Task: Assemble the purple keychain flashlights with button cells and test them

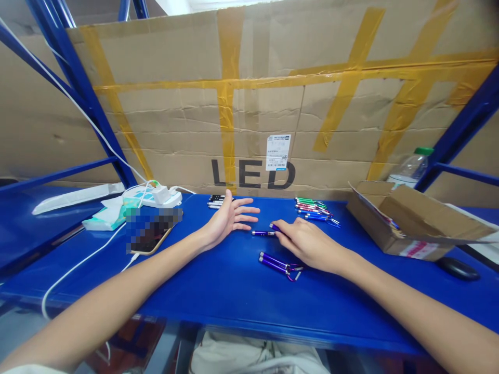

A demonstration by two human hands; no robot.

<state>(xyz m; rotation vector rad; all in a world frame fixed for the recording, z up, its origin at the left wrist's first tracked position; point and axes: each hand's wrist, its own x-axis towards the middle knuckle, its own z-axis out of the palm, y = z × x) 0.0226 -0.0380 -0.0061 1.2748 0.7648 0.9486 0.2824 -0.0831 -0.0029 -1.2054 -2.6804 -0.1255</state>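
My left hand (230, 218) is open above the blue table, fingers spread and palm turned to the right, with nothing in it. My right hand (307, 244) is closed on a slim purple keychain flashlight (274, 227), whose end pokes out past the fingers. Just under those fingertips is another purple flashlight (262, 233); whether they grip it too, I cannot tell. Nearer to me lie a few more purple flashlights (275, 263) with clips. Behind my left hand sit black and silver ones (215, 201). Green, red and blue flashlights (312, 208) lie in a row beyond my right hand.
On the right stand an open cardboard box (413, 244), a black mouse (458, 268) and a green-capped bottle (413, 165). A phone (154, 235), a power strip (156, 196), tissues (105, 215) and white cables are on the left. A large cardboard sheet (179, 124) walls off the back.
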